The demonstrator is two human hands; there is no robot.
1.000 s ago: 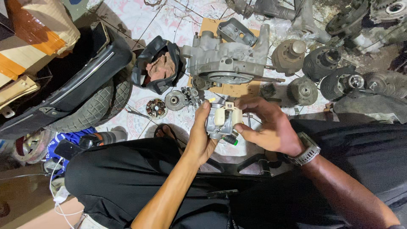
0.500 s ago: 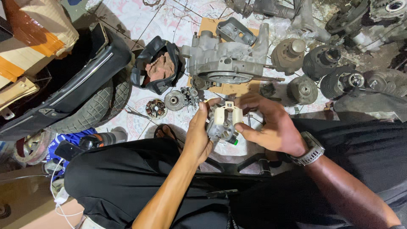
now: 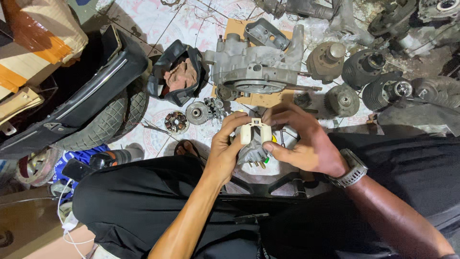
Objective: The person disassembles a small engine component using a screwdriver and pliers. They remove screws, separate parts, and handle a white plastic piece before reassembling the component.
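Both my hands hold a small grey metal carburettor body [image 3: 252,153] with a cream-white plastic piece [image 3: 255,131] on its top, above my knees. My left hand [image 3: 224,148] grips its left side, thumb and fingers wrapped round it. My right hand [image 3: 302,141], with a grey watch at the wrist, pinches the right side and the white piece with thumb and forefinger. Small brass pins stick out below the body.
On the tiled floor ahead lie a grey engine casing [image 3: 256,72] on cardboard, round gear parts [image 3: 196,112], several cylinders [image 3: 364,72] at the right, a black bag [image 3: 175,72], a tyre [image 3: 103,127] and a black seat [image 3: 76,100] at the left.
The part has been turned and lifted slightly in my hands; the white piece now faces up more squarely. Both hands keep their grip.
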